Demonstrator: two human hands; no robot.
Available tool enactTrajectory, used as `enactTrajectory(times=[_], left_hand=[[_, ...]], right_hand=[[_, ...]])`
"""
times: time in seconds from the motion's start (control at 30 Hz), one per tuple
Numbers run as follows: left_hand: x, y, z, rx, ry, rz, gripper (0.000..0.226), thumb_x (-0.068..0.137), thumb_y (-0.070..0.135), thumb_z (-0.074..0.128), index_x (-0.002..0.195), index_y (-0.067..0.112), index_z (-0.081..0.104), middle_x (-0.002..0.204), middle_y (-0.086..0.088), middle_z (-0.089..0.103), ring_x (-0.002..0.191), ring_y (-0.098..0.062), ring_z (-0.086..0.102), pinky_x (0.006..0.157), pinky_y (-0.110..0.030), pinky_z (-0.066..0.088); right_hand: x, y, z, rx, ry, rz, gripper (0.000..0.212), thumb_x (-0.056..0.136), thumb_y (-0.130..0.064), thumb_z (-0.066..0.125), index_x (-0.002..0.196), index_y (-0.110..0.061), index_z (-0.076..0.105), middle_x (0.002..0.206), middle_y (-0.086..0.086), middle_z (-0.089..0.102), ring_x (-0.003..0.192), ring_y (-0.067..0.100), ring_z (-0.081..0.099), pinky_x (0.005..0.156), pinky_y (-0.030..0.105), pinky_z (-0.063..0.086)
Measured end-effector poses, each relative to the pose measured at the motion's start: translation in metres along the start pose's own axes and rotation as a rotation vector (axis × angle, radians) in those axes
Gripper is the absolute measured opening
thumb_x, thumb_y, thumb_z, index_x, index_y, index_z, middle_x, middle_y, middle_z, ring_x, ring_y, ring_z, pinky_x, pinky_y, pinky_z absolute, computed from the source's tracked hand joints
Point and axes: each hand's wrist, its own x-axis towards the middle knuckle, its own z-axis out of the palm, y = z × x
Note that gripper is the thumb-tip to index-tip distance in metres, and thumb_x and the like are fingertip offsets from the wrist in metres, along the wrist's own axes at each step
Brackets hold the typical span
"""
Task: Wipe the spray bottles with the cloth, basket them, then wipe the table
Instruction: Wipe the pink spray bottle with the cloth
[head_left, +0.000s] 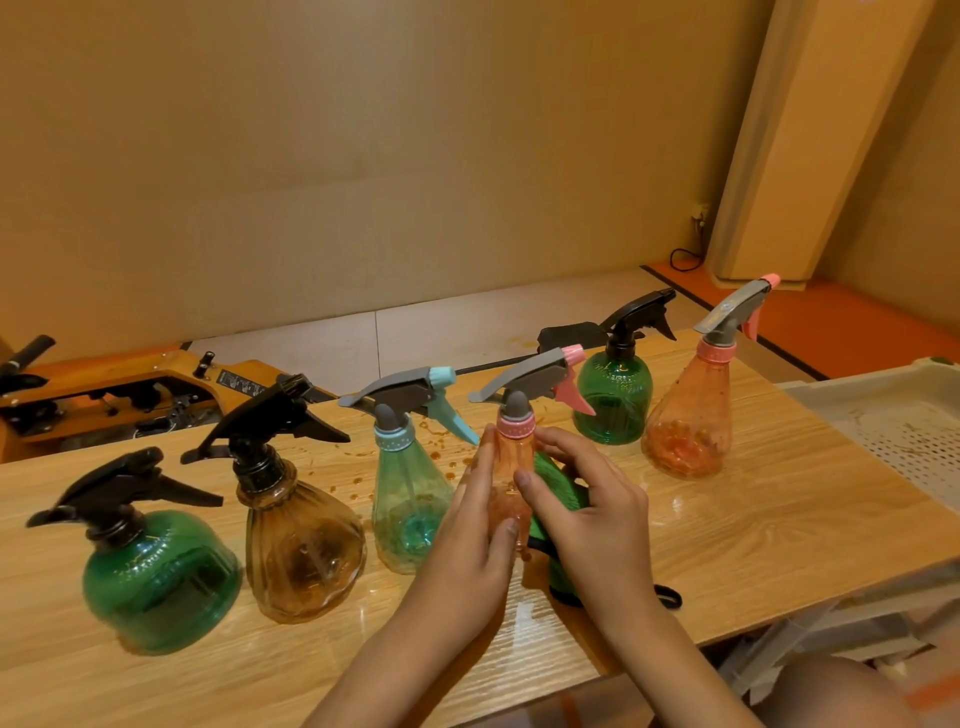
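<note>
The wooden table (753, 525) is spread across the lower frame, its top glossy with wet patches, and a white basket (914, 415) of perforated plastic is set at its three o'clock end. Six spray bottles are stood upright on the top. A green dome bottle (156, 577) is placed at nine o'clock, then an amber bottle (306, 551) and a teal bottle (405, 504), while a far green bottle (613, 400) and a second orange bottle (685, 431) are ranged toward two o'clock. The pink-trigger bottle (511, 467) is held near the middle of the table, just beside the teal one. Its body is gripped by the left hand (467, 551) from the nine o'clock side, fingers laid up the wall and thumb wrapped across the front. On the three o'clock side the green cloth (563, 491) is pressed against the bottle by the right hand (592, 514), whose fingers are curled round cloth and shoulder together. Orange spatters (441, 452) are scattered over the wood at twelve o'clock of the hands. The bottle is judged light, thin-walled and likely slick where wet, so it is best steadied low on the wide body or at the ribbed pink collar. The trigger head is better left alone. The cloth is soft and can be expected to mould to the taper.
</note>
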Motion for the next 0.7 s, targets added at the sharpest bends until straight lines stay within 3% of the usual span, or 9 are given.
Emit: enactTrajectory(times=[0.13, 0.27, 0.4, 0.5, 0.6, 0.7], left_hand=[[-0.003, 0.005, 0.003, 0.006, 0.017, 0.002, 0.085, 0.106, 0.011, 0.052, 0.15, 0.053, -0.006, 0.149, 0.045, 0.003, 0.13, 0.039, 0.001, 0.1, 0.01, 0.011], [-0.006, 0.006, 0.006, 0.025, 0.03, -0.004, 0.088, 0.106, 0.016, 0.053, 0.151, 0.055, -0.011, 0.158, 0.039, 0.001, 0.141, 0.029, -0.002, 0.106, 0.007, 0.007], [-0.008, 0.008, 0.005, 0.014, 0.067, 0.006, 0.086, 0.105, 0.018, 0.056, 0.15, 0.057, -0.007, 0.162, 0.035, 0.003, 0.145, 0.025, -0.002, 0.107, 0.006, 0.007], [-0.014, 0.011, 0.001, 0.003, 0.084, 0.007, 0.085, 0.105, 0.021, 0.056, 0.146, 0.066, -0.004, 0.161, 0.04, 0.002, 0.149, 0.018, -0.001, 0.113, -0.002, 0.009], [-0.026, 0.015, -0.003, 0.022, 0.087, 0.027, 0.082, 0.105, 0.022, 0.056, 0.149, 0.064, 0.001, 0.154, 0.052, 0.002, 0.148, 0.02, 0.002, 0.115, -0.006, 0.01], [-0.042, 0.021, -0.005, 0.0, 0.124, 0.051, 0.076, 0.104, 0.02, 0.058, 0.153, 0.059, 0.016, 0.154, 0.05, 0.017, 0.147, 0.019, 0.014, 0.118, -0.017, 0.023]], right_hand=[[0.001, 0.001, -0.004, 0.032, -0.028, 0.008, 0.04, 0.088, -0.017, 0.081, 0.125, -0.026, 0.07, 0.117, -0.017, 0.071, 0.11, 0.008, 0.067, 0.089, 0.045, 0.058], [0.003, 0.0, -0.007, 0.036, -0.053, 0.001, 0.04, 0.088, -0.017, 0.081, 0.125, -0.027, 0.07, 0.117, -0.018, 0.071, 0.111, 0.008, 0.067, 0.091, 0.042, 0.058], [0.004, -0.002, -0.01, -0.007, -0.05, -0.042, 0.039, 0.088, -0.015, 0.081, 0.124, -0.024, 0.07, 0.117, -0.015, 0.07, 0.111, 0.004, 0.065, 0.09, 0.026, 0.053], [0.004, -0.003, -0.015, -0.037, -0.04, -0.074, 0.038, 0.087, -0.014, 0.081, 0.123, -0.021, 0.072, 0.114, -0.008, 0.066, 0.11, 0.005, 0.062, 0.086, 0.014, 0.046], [0.004, -0.002, -0.02, -0.045, -0.028, -0.074, 0.036, 0.086, -0.014, 0.082, 0.121, -0.019, 0.073, 0.111, -0.005, 0.065, 0.107, 0.007, 0.062, 0.084, 0.012, 0.045], [0.003, -0.006, -0.028, -0.028, -0.025, -0.078, 0.035, 0.086, -0.016, 0.081, 0.12, -0.019, 0.074, 0.111, -0.003, 0.066, 0.106, 0.01, 0.063, 0.084, 0.013, 0.046]])
